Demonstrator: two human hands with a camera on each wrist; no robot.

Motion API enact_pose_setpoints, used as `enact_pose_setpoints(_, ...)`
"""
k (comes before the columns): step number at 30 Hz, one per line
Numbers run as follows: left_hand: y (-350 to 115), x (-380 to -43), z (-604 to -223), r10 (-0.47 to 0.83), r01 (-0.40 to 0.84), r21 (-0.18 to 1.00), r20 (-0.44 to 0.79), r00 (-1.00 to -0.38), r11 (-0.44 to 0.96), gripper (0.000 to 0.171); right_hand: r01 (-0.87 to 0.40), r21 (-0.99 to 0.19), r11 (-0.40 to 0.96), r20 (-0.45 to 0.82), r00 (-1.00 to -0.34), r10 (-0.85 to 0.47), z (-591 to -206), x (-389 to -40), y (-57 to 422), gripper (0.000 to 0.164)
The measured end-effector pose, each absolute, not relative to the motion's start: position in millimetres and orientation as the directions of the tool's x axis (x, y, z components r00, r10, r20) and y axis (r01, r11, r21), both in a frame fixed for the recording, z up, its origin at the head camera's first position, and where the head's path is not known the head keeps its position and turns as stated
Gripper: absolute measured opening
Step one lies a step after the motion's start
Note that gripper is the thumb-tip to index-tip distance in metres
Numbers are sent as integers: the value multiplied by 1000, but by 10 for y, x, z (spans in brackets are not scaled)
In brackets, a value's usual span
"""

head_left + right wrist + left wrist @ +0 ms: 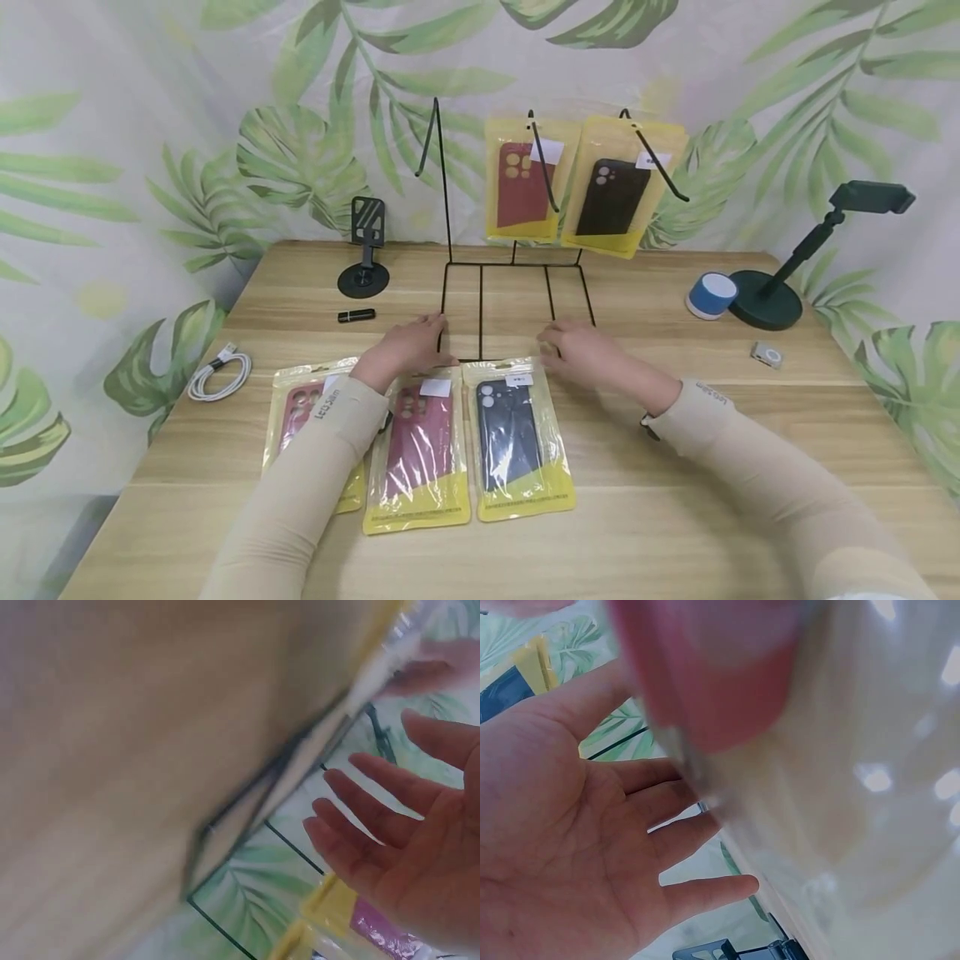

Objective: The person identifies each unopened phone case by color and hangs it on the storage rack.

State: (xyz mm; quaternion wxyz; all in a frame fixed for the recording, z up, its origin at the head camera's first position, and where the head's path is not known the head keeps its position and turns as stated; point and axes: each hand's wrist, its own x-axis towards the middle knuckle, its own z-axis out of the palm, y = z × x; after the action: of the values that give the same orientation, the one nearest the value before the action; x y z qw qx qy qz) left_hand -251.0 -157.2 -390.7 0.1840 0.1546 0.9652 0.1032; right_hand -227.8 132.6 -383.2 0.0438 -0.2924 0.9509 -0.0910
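Right wrist: fingers [369,803] loosely spread beside rack [283,758].

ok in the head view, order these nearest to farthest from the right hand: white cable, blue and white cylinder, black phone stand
From the right hand:
1. Blue-and-white cylinder: to its right, farther back.
2. Black phone stand: to its left, farther back.
3. White cable: coiled at the far left.
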Motion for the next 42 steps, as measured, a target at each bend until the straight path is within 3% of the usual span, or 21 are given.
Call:
enact_pose_setpoints(9, -1566, -2502, -3914, 340, 264, 255, -325, -883, 930, 84, -634, -165, 756, 17, -768, -641, -4008, -2196, 1269, 34)
enact_pose_setpoints(15, -1561, -2508, -3913, 335, 261, 247, -329, -883, 933, 84, -626, -116, 771, 95, -780, -619, -4002, -2183, 1244, 8)
enact_pose_setpoints(18, -1555, -2507, -3910, 338, 264, 249, -328, -882, 932, 85, -603, -134, 786, 105, -798, -594, -3963, -2155, 1253, 5)
enact_pose_setpoints(26, -1562, -2503, -3910, 342, 268, 253, -324, -882, 930, 84, -529, -319, 787, 177, -849, -498, -3749, -2076, 1335, 11)
enact_pose_setpoints(32, -1565, -2520, -3925, 351, 282, 244, -318, -881, 928, 82, -510, -497, 702, 364, -857, -365, -3544, -1921, 1480, 17)
enact_pose_setpoints(36, -1560, -2524, -3920, 353, 286, 239, -320, -879, 928, 82, -570, -563, 599, 537, -802, -259, -3441, -1825, 1626, 12)
enact_pose_setpoints(42, -1554, -2513, -3913, 346, 271, 253, -326, -880, 929, 83, -677, -441, 590, 785, -609, -112, -3229, -1833, 1872, 6)
